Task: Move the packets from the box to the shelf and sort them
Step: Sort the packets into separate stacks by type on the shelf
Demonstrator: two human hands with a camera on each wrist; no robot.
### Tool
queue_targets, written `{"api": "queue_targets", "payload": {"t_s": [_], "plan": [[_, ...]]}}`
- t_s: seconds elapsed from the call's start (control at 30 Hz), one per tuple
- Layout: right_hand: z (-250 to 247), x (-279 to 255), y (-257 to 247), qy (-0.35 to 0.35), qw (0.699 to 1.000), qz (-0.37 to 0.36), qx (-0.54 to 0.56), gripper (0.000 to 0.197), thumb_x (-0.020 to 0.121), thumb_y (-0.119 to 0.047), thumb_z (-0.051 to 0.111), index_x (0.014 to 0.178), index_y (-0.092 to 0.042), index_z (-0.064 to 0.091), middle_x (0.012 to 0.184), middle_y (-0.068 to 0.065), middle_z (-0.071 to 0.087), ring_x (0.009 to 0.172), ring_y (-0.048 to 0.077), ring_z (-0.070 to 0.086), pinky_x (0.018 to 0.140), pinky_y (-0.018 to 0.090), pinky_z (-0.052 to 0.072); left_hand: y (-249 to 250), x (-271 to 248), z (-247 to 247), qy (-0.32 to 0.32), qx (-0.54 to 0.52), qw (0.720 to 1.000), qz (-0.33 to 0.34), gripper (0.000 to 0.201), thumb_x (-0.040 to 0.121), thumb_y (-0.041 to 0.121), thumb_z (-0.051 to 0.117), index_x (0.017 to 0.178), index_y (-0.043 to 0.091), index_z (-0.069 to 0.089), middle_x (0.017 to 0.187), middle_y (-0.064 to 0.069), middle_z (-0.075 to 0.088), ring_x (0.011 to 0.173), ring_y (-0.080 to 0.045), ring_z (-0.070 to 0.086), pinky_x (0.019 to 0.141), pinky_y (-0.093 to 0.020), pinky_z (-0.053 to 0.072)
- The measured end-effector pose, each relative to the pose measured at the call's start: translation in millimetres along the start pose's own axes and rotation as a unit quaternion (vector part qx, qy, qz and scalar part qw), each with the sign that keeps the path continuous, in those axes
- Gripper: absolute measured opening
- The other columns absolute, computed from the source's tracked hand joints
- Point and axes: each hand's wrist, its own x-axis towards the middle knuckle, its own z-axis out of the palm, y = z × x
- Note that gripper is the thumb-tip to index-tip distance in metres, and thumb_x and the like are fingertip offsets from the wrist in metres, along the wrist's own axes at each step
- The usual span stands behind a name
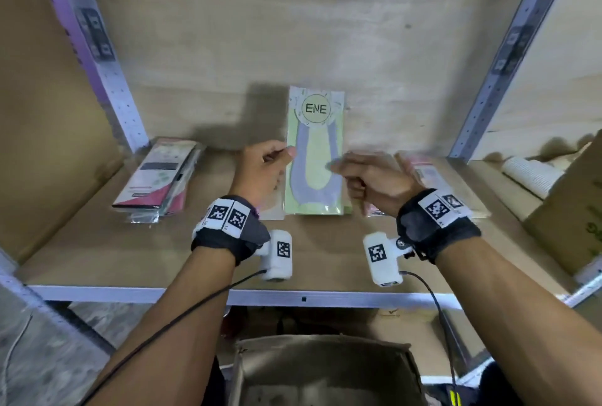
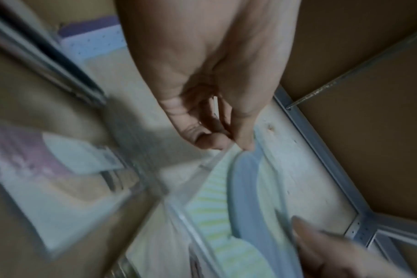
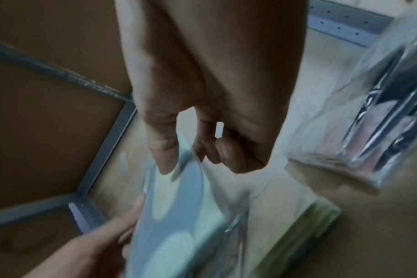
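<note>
A green packet (image 1: 314, 145) marked "ENE", with a purple U shape on it, stands tilted up over the shelf's middle. My left hand (image 1: 288, 154) pinches its left edge between thumb and forefinger. My right hand (image 1: 335, 166) pinches the right edge. In the left wrist view the left hand (image 2: 237, 145) nips the clear rim of the packet (image 2: 245, 188). In the right wrist view the right hand (image 3: 186, 159) grips the same packet (image 3: 179, 216). A stack of green packets (image 1: 312, 210) lies flat under it. The open cardboard box (image 1: 325, 373) sits below the shelf.
A stack of pink-and-white packets (image 1: 156, 177) lies at the shelf's left. A blurred pink stack (image 1: 433, 177) lies at the right, behind my right wrist. Metal uprights (image 1: 110, 80) frame the plywood shelf (image 1: 97, 259). Another carton (image 1: 573, 210) and a white roll (image 1: 531, 171) sit at far right.
</note>
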Motion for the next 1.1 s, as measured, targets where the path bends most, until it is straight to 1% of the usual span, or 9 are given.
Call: {"api": "queue_targets", "payload": {"t_s": [0.13,0.2,0.27,0.47,0.63,0.7,0.8,0.97,1.1], "plan": [[-3.6,2.6,22.4,0.012,0.998,0.003,-0.056,0.022,0.09,-0.015,0.07,0.109,-0.004,0.07,0.074,-0.004,0.062,0.054,0.008,0.053,0.047,0.02,0.042,-10.7,0.8,18.5,-0.016,-0.062,0.995,-0.071,0.01,0.094,0.015,0.068,0.095,0.006,0.073,0.058,-0.001,0.052,0.047,-0.01,0.046,0.05,-0.018,0.045],[-6.6,6.7,32.7,-0.011,1.0,0.005,0.005,0.029,0.094,-0.009,0.064,0.122,-0.001,0.064,0.105,0.007,0.072,0.088,0.015,0.07,0.078,0.028,0.057,-16.4,2.9,25.6,-0.023,-0.086,0.99,-0.106,0.012,0.093,0.013,0.069,0.098,0.002,0.071,0.059,-0.002,0.052,0.048,-0.01,0.045,0.048,-0.018,0.044],[-9.7,9.3,37.9,-0.033,0.998,0.01,0.05,0.035,0.096,-0.004,0.06,0.131,0.0,0.058,0.127,0.013,0.067,0.116,0.024,0.065,0.102,0.035,0.05,-20.8,6.2,29.6,-0.03,-0.086,0.987,-0.131,0.012,0.093,0.017,0.069,0.098,0.006,0.071,0.066,-0.003,0.055,0.051,-0.011,0.048,0.048,-0.019,0.045],[-20.3,8.3,41.1,-0.097,0.995,0.021,-0.008,0.036,0.096,-0.009,0.062,0.131,-0.002,0.06,0.129,0.01,0.067,0.12,0.022,0.064,0.103,0.03,0.049,-31.9,26.4,22.3,0.047,-0.146,0.969,-0.193,0.051,0.086,0.038,0.076,0.125,0.011,0.058,0.122,-0.01,0.069,0.102,-0.024,0.071,0.079,-0.035,0.061],[-29.6,5.9,46.9,-0.127,0.989,0.029,-0.075,0.036,0.093,-0.011,0.067,0.126,0.002,0.063,0.126,0.017,0.068,0.119,0.034,0.063,0.109,0.044,0.045,-39.7,27.6,5.8,0.075,-0.094,0.974,-0.193,0.03,0.082,0.047,0.076,0.099,0.022,0.072,0.108,-0.006,0.076,0.107,-0.026,0.07,0.094,-0.047,0.056],[-32.5,3.1,48.0,-0.119,0.987,0.032,-0.1,0.034,0.09,-0.016,0.071,0.121,-0.003,0.067,0.123,0.01,0.07,0.117,0.026,0.065,0.111,0.043,0.043,-40.2,24.6,4.0,0.053,-0.056,0.979,-0.191,0.031,0.084,0.05,0.073,0.09,0.02,0.074,0.101,-0.007,0.078,0.105,-0.027,0.071,0.095,-0.047,0.054],[-33.9,-3.4,48.3,-0.11,0.985,0.023,-0.13,0.019,0.089,-0.021,0.073,0.107,-0.021,0.072,0.111,-0.01,0.075,0.106,0.004,0.068,0.109,0.033,0.043,-43.7,19.1,1.7,0.013,-0.016,0.982,-0.185,0.04,0.089,0.049,0.067,0.099,0.012,0.075,0.102,-0.009,0.077,0.104,-0.03,0.071,0.098,-0.051,0.053],[-27.7,-12.9,47.9,-0.116,0.986,0.005,-0.116,0.035,0.091,-0.015,0.068,0.124,-0.003,0.063,0.122,0.008,0.069,0.112,0.02,0.064,0.113,0.042,0.04,-45.0,8.4,-9.0,-0.035,-0.113,0.956,-0.268,0.043,0.087,0.047,0.072,0.108,0.011,0.072,0.11,-0.016,0.075,0.08,-0.027,0.071,0.071,-0.038,0.053],[-23.6,-16.2,45.6,-0.134,0.982,0.003,-0.134,0.034,0.098,-0.011,0.058,0.127,0.006,0.057,0.133,0.02,0.06,0.12,0.027,0.059,0.112,0.04,0.038,-42.9,3.7,-15.2,-0.01,-0.142,0.949,-0.281,0.044,0.087,0.041,0.073,0.115,0.007,0.07,0.111,-0.015,0.075,0.101,-0.031,0.072,0.095,-0.048,0.055]]}}
